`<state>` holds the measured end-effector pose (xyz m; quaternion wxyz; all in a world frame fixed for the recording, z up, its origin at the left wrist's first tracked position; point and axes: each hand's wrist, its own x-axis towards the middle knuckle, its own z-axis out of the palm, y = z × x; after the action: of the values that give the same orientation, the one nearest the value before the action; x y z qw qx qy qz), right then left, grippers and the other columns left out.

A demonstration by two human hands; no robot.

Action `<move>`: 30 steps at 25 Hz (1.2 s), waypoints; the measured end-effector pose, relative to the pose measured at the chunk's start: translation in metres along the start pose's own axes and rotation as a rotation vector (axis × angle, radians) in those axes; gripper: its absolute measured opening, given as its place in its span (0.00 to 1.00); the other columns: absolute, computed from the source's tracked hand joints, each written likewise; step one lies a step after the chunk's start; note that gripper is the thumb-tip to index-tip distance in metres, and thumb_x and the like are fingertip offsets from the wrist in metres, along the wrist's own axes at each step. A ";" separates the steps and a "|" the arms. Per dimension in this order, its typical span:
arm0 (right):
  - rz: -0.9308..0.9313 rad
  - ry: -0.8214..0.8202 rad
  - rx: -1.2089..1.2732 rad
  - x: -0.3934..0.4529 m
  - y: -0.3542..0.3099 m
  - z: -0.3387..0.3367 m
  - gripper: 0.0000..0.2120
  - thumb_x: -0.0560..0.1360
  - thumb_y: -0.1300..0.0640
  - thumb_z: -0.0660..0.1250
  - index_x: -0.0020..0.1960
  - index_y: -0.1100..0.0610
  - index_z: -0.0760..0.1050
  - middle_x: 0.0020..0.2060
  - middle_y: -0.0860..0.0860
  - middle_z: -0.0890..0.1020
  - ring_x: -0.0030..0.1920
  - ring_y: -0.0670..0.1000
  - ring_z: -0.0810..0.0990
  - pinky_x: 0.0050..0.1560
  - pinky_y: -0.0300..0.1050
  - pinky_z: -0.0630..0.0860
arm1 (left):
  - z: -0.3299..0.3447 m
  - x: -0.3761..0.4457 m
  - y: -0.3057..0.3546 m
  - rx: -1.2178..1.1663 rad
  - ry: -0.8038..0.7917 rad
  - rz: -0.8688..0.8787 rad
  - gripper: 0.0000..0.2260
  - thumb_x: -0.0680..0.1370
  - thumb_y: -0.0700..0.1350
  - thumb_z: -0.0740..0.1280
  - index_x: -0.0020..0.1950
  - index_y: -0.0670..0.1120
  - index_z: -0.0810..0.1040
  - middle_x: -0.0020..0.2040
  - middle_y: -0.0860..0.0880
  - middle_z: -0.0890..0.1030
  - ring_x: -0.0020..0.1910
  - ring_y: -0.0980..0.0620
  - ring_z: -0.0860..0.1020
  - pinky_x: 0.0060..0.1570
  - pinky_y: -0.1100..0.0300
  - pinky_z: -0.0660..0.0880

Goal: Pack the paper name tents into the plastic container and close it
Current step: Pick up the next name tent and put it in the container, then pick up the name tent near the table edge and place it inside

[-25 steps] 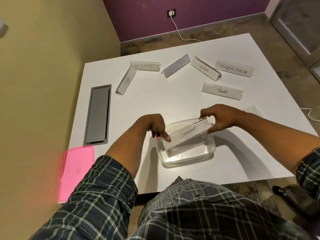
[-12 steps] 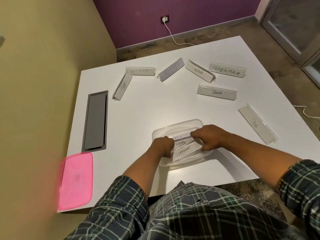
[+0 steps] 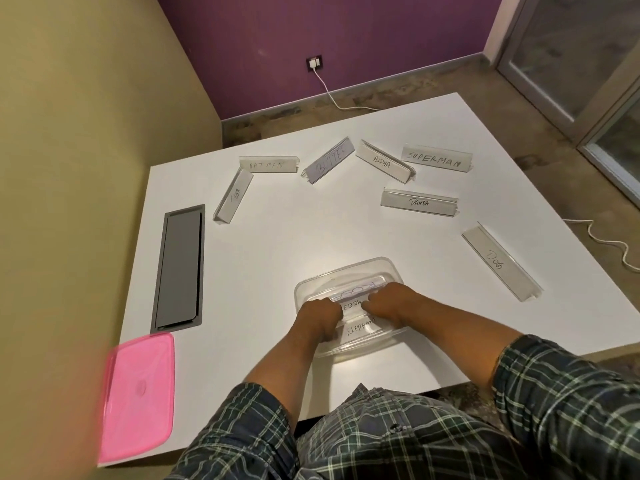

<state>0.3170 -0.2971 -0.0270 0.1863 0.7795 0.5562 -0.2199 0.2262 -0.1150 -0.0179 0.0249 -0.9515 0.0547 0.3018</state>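
both hands down inside the clear plastic container (image 3: 349, 271) at the near table (image 3: 294, 237) edge. left hand (image 3: 320, 315) and right hand (image 3: 389, 301) have fingers curled onto the middle tent (image 3: 351, 304), between a far tent (image 3: 356, 289) and the elephant tent (image 3: 360, 328) nearest the body; cannot tell whether they pinch it or just press. seven tents not yet packed: tiger (image 3: 232, 195), batman (image 3: 268, 164), a grey one (image 3: 327, 161), alpha (image 3: 384, 161), superman (image 3: 436, 158), panda (image 3: 419, 201), dog (image 3: 498, 263). pink lid (image 3: 138, 396) lies well apart at the left corner.

risks, as judged: tents look about as long as the container, so any laid crooked may ride up the walls and stop the lid seating. seven more may overfill it. container sits near the edge; a hard push could slide it off.
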 end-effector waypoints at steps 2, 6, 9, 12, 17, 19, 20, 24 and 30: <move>0.012 -0.019 0.002 0.002 -0.001 0.002 0.15 0.80 0.55 0.62 0.66 0.58 0.70 0.58 0.59 0.79 0.56 0.61 0.81 0.44 0.49 0.70 | 0.000 0.000 0.001 -0.005 -0.002 0.002 0.15 0.73 0.47 0.72 0.60 0.48 0.82 0.58 0.45 0.82 0.56 0.43 0.81 0.53 0.54 0.77; -0.007 -0.054 -0.017 0.004 -0.002 0.006 0.16 0.79 0.60 0.64 0.66 0.61 0.69 0.57 0.60 0.79 0.55 0.62 0.81 0.47 0.52 0.75 | 0.003 0.001 0.005 0.017 -0.012 0.020 0.15 0.73 0.47 0.73 0.59 0.47 0.82 0.57 0.44 0.83 0.54 0.42 0.82 0.53 0.53 0.78; -0.025 -0.055 -0.009 0.003 -0.001 0.003 0.15 0.78 0.61 0.65 0.64 0.61 0.72 0.57 0.59 0.80 0.55 0.61 0.82 0.47 0.52 0.75 | 0.001 0.003 0.005 0.067 -0.014 0.057 0.15 0.72 0.48 0.74 0.57 0.46 0.83 0.55 0.43 0.83 0.52 0.42 0.82 0.50 0.53 0.78; -0.023 -0.059 -0.001 -0.001 0.003 -0.003 0.14 0.76 0.53 0.69 0.59 0.57 0.78 0.54 0.56 0.83 0.54 0.59 0.83 0.49 0.51 0.76 | -0.011 0.006 0.003 0.073 0.033 0.132 0.16 0.73 0.58 0.70 0.48 0.46 0.81 0.49 0.44 0.83 0.48 0.42 0.82 0.42 0.54 0.75; 0.107 0.232 0.395 -0.028 0.031 -0.013 0.14 0.78 0.42 0.65 0.57 0.47 0.81 0.50 0.46 0.86 0.52 0.53 0.82 0.46 0.46 0.73 | -0.063 0.024 0.004 -0.090 0.294 0.091 0.19 0.75 0.61 0.58 0.35 0.48 0.75 0.36 0.48 0.81 0.38 0.44 0.81 0.35 0.58 0.68; 0.223 0.483 0.572 -0.045 0.046 -0.010 0.10 0.79 0.46 0.66 0.54 0.47 0.83 0.47 0.45 0.86 0.48 0.51 0.83 0.44 0.44 0.73 | -0.085 0.037 0.014 -0.177 0.405 0.059 0.18 0.76 0.59 0.59 0.37 0.48 0.78 0.35 0.49 0.82 0.38 0.45 0.80 0.36 0.58 0.70; 0.295 0.628 0.675 -0.053 0.054 -0.006 0.08 0.78 0.48 0.68 0.52 0.48 0.84 0.45 0.45 0.86 0.45 0.49 0.83 0.44 0.43 0.74 | -0.096 0.044 0.022 -0.217 0.443 0.053 0.18 0.77 0.58 0.59 0.37 0.47 0.78 0.35 0.49 0.82 0.38 0.45 0.80 0.36 0.58 0.70; 0.701 0.975 1.071 -0.079 0.085 0.012 0.04 0.75 0.51 0.73 0.47 0.49 0.85 0.40 0.43 0.86 0.39 0.44 0.82 0.45 0.45 0.79 | -0.129 0.076 0.065 -0.406 0.497 0.051 0.13 0.77 0.57 0.61 0.42 0.49 0.78 0.41 0.51 0.82 0.43 0.46 0.80 0.39 0.57 0.72; 1.237 0.890 1.194 -0.144 0.118 0.087 0.09 0.72 0.54 0.75 0.51 0.49 0.81 0.44 0.44 0.82 0.46 0.50 0.82 0.42 0.39 0.71 | -0.158 0.137 0.137 -0.361 0.164 0.172 0.29 0.76 0.55 0.66 0.74 0.46 0.68 0.70 0.44 0.73 0.69 0.42 0.72 0.64 0.49 0.71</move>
<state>0.3763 -0.4937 -0.0150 -0.3851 0.9127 -0.1360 -0.0141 0.4112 -0.2761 0.0305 -0.1763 -0.9538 0.0823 0.2291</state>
